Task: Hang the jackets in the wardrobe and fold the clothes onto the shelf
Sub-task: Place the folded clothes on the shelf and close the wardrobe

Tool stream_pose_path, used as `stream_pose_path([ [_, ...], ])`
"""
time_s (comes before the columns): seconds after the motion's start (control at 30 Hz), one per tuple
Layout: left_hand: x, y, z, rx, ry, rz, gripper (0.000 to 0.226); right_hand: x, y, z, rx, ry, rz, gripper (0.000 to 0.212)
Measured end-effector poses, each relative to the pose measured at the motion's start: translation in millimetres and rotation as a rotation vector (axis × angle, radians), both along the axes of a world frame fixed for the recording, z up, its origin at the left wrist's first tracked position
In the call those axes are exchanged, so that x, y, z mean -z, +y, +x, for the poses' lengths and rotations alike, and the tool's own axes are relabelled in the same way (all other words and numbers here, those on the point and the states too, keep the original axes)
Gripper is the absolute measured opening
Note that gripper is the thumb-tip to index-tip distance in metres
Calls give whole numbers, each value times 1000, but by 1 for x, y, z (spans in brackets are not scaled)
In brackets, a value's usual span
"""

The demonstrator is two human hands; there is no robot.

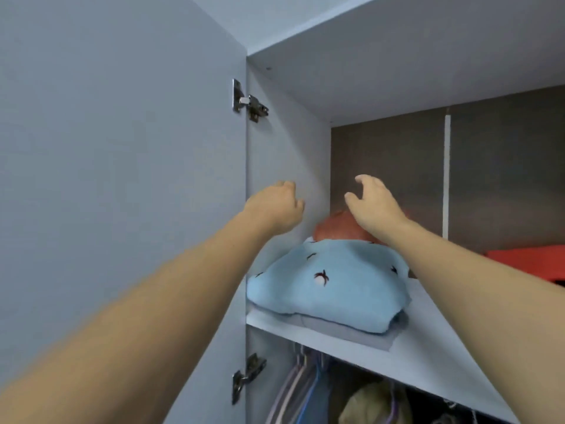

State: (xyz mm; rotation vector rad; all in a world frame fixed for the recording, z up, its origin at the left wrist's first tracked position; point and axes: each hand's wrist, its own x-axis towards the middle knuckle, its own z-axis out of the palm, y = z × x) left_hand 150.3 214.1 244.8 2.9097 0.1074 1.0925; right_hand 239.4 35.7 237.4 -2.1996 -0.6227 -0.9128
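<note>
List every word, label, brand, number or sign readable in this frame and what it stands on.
None: no readable text anywhere in the head view.
Light blue folded garment on the shelf: small dark embroidered motifs, pictures rather than letters.
Red box: plain face, no print visible.
Door hinges: bare metal, no stamp legible.
Both hands, left and right, hold nothing that bears text.

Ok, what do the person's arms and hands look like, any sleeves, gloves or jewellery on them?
Both forearms are bare right up to the frame edge, with no sleeves in view. The left hand and right hand wear no gloves, and no watch, bracelet or ring shows. The fingers are uncovered.
</note>
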Motion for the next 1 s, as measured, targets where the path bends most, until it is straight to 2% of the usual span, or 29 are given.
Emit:
stream_pose_path([
  [0.13,3,21,-86,-74,21,-1,46,-4,38,-60,-118,-27,-53,53],
  [0.3,4,49,-201,-150,64,48,47,-17,92,-147,-278,-227,-81,50],
  [0.47,6,76,-309,-116,70,40,44,-32,154,-231,-421,-530,-101,46],
  [0.63,17,110,-378,-209,69,-41,26,-39,204,-303,-401,-869,-152,44],
  [0.73,21,129,-398,-240,52,-159,27,-44,225,-326,-378,-1046,-235,38],
  [0.8,25,134,-404,-232,68,-285,29,-47,234,-331,-361,-1088,-283,30],
  [0.9,33,135,-403,-147,100,-544,23,-50,241,-337,-286,-1029,-373,31],
  [1.0,39,130,-399,-79,131,-721,18,-48,239,-342,-167,-950,-559,47],
])
